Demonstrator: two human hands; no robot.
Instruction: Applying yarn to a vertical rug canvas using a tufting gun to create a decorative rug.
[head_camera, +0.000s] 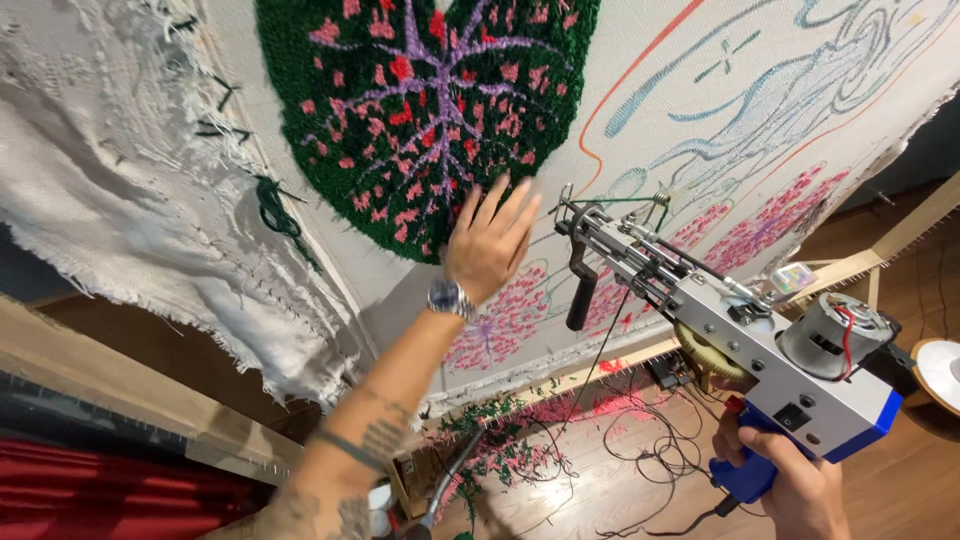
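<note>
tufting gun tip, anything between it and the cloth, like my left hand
Nothing visible blocks it. The tufting gun, held by the right hand, has its tip right at the bare cloth with only green yarn feeding it. The left hand lies flat on the cloth beside the tip, at the green tufted patch, not in front.

The tufting gun (720, 320) sits right of the left hand (487, 245) on the cloth (650, 110).

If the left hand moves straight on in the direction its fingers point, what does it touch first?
Probably the green tufted leaf patch on the stretched cloth; the left hand already lies at its lower edge, though depth is unclear.
</note>
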